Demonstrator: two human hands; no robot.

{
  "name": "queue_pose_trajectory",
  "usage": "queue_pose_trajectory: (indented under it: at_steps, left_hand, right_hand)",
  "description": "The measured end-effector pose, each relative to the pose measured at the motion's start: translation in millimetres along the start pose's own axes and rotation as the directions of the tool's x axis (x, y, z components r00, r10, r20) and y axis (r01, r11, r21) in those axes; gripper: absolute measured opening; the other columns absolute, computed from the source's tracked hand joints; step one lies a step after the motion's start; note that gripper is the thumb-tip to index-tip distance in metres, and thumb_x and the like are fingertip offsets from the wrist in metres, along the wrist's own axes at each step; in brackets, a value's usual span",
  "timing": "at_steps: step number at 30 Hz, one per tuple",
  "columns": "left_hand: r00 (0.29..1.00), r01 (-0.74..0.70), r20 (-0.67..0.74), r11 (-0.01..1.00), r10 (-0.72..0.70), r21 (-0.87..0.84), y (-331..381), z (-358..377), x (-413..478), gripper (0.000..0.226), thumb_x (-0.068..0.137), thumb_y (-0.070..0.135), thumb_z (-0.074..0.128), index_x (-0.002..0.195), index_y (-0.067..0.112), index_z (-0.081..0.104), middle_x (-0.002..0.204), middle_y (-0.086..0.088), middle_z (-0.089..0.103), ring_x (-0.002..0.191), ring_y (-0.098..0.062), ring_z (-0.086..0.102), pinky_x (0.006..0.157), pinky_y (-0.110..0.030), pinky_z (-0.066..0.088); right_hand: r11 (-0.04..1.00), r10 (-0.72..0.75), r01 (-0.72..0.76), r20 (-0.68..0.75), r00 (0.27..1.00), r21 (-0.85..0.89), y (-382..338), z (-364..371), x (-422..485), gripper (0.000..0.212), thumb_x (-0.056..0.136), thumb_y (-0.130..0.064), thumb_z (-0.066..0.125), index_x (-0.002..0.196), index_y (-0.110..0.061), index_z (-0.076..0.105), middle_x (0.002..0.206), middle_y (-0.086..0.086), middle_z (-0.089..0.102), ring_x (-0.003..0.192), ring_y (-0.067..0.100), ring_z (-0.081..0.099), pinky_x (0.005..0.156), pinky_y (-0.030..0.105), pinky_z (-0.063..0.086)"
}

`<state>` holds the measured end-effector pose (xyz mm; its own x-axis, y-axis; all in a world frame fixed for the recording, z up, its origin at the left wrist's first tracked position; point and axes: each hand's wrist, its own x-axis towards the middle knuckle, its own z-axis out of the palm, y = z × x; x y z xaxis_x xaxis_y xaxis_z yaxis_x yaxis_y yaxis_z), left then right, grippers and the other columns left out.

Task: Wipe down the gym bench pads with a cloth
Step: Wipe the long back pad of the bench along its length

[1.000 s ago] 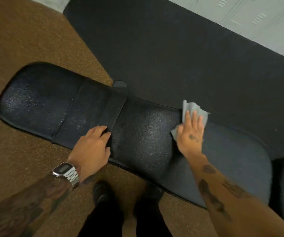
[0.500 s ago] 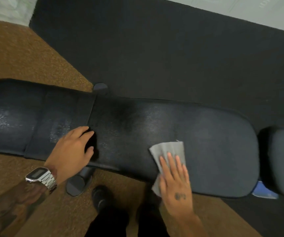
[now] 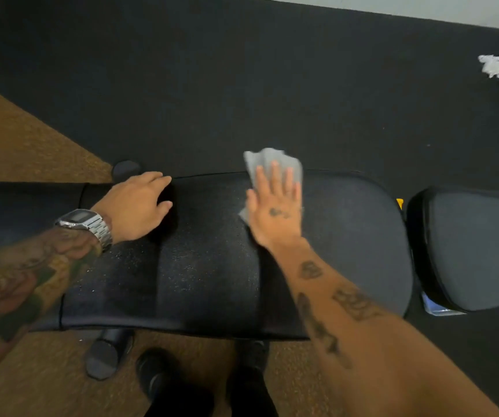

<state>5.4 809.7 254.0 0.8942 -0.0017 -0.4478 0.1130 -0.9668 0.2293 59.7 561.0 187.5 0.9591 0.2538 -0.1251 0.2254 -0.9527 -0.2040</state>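
A long black bench pad runs across the view, shiny and wet-speckled on its left and middle part, dull grey toward its right end. A separate seat pad sits beyond a narrow gap at the right. My right hand lies flat, fingers spread, pressing a grey cloth onto the far edge of the long pad; the cloth sticks out past my fingertips. My left hand, a metal watch on its wrist, rests palm down on the pad to the left, holding nothing.
Black rubber flooring lies behind the bench, brown carpet to the left and under my shoes. A black bench foot juts out near my feet. A crumpled white paper lies far right on the floor.
My right hand slid the cloth from the pad's near edge back up to its far edge. My left hand shifted toward the far edge. The camera tilted down closer over the bench.
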Motion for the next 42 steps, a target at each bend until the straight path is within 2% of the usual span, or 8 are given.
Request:
queue_pose_trajectory:
  at_steps: [4, 8, 16, 24, 29, 32, 37, 42]
  left_hand:
    - [0.999, -0.027, 0.027, 1.000, 0.027, 0.002, 7, 0, 13, 0.053, 0.091, 0.011, 0.043, 0.143, 0.003, 0.038, 0.141, -0.020, 0.045, 0.126, -0.040, 0.046, 0.102, -0.053, 0.040]
    - [1.000, 0.018, 0.022, 1.000, -0.019, 0.017, 12, -1, 20, 0.046, 0.093, 0.010, 0.045, 0.137, -0.003, 0.045, 0.127, -0.024, 0.052, 0.114, -0.041, 0.053, 0.092, -0.053, 0.046]
    - [0.995, -0.095, -0.006, 0.994, 0.095, -0.047, 74, -11, 55, 0.038, 0.097, 0.013, 0.043, 0.133, 0.005, 0.054, 0.130, -0.014, 0.054, 0.122, -0.034, 0.050, 0.103, -0.038, 0.035]
    - [0.989, -0.150, -0.011, 0.989, 0.150, -0.010, 148, -6, 89, 0.040, 0.100, 0.030, 0.035, 0.130, 0.012, 0.055, 0.131, -0.010, 0.052, 0.120, -0.034, 0.050, 0.096, -0.040, 0.038]
    - [0.993, -0.119, -0.020, 0.993, 0.119, -0.007, 148, -3, 91, 0.042, 0.100, 0.037, 0.036, 0.131, 0.016, 0.055, 0.131, -0.008, 0.052, 0.120, -0.032, 0.049, 0.094, -0.042, 0.039]
    - [0.994, -0.103, -0.030, 0.992, 0.101, -0.070, 148, -5, 93, 0.040, 0.100, 0.039, 0.034, 0.121, 0.019, 0.062, 0.122, -0.007, 0.057, 0.115, -0.030, 0.052, 0.091, -0.041, 0.038]
    - [0.993, -0.110, -0.053, 0.984, 0.104, -0.140, 147, -11, 92, 0.035, 0.101, 0.030, 0.036, 0.116, 0.016, 0.065, 0.122, -0.008, 0.059, 0.113, -0.028, 0.052, 0.088, -0.035, 0.033]
    - [0.994, -0.112, -0.005, 0.986, 0.112, -0.125, 142, -12, 94, 0.038, 0.100, 0.034, 0.037, 0.120, 0.014, 0.064, 0.124, -0.005, 0.058, 0.115, -0.024, 0.051, 0.089, -0.029, 0.031]
  right_hand:
    - [0.955, -0.293, 0.295, 0.141, 0.946, 0.006, -63, 20, -62, 0.060, 0.103, -0.039, 0.027, 0.159, -0.029, 0.007, 0.168, 0.005, 0.001, 0.153, 0.032, -0.006, 0.124, 0.048, -0.002]
    - [0.923, -0.385, 0.382, 0.099, 0.918, 0.048, -29, 23, -151, 0.056, 0.102, -0.038, 0.036, 0.156, -0.029, 0.024, 0.166, -0.001, 0.016, 0.154, 0.024, 0.008, 0.123, 0.044, 0.011]
    - [0.985, 0.170, -0.168, -0.088, 0.982, 0.029, 141, -4, -204, 0.053, 0.103, -0.036, 0.032, 0.154, -0.022, 0.032, 0.163, 0.002, 0.027, 0.151, 0.024, 0.024, 0.120, 0.044, 0.022]
    - [0.934, 0.352, -0.320, -0.248, 0.902, 0.161, 218, -34, -50, 0.051, 0.102, -0.030, 0.035, 0.144, -0.004, 0.046, 0.145, 0.019, 0.051, 0.135, 0.037, 0.047, 0.113, 0.047, 0.036]
    - [0.988, 0.111, -0.125, -0.138, 0.984, -0.092, 174, -46, 39, 0.051, 0.100, -0.037, 0.029, 0.138, -0.009, 0.050, 0.121, 0.012, 0.060, 0.104, 0.034, 0.055, 0.095, 0.046, 0.041]
    - [0.983, -0.165, 0.157, -0.082, 0.983, -0.100, 104, -33, 33, 0.055, 0.100, -0.039, 0.033, 0.148, -0.013, 0.040, 0.134, 0.009, 0.053, 0.120, 0.033, 0.048, 0.108, 0.048, 0.030]
    - [0.948, -0.316, 0.317, 0.017, 0.948, -0.015, 59, -12, 8, 0.054, 0.105, -0.042, 0.029, 0.155, -0.022, 0.028, 0.162, 0.002, 0.028, 0.152, 0.027, 0.015, 0.123, 0.044, 0.005]
    - [0.974, -0.226, 0.227, -0.048, 0.973, 0.016, 139, -34, 41, 0.052, 0.100, -0.037, 0.023, 0.142, -0.016, 0.046, 0.130, 0.006, 0.055, 0.117, 0.029, 0.050, 0.103, 0.043, 0.034]
